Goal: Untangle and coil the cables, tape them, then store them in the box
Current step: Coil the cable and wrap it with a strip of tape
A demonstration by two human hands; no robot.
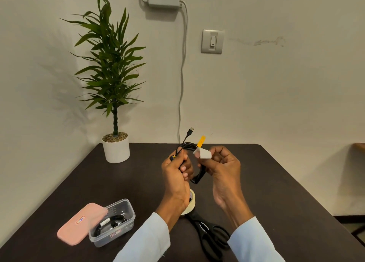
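One taped black cable (110, 221) is stored in the clear plastic box (126, 225) at 8 o'clock; a second black coiled cable (194, 164) is gripped by the left hand (174, 175), white tape strip (202, 153) pinched by the right hand (223, 167), untaped.

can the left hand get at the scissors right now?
Probably not: the left hand is clamped on the coiled cable, and the scissors lie on the table beneath both forearms, beside the tape roll.

A matt dark table (276, 182) holds a clear glossy plastic box (126, 220), its matt pink lid (79, 224), a paper-like masking tape roll (192, 201) and black plastic-handled scissors (213, 234); the coiled cable (195, 180) looks rubbery.
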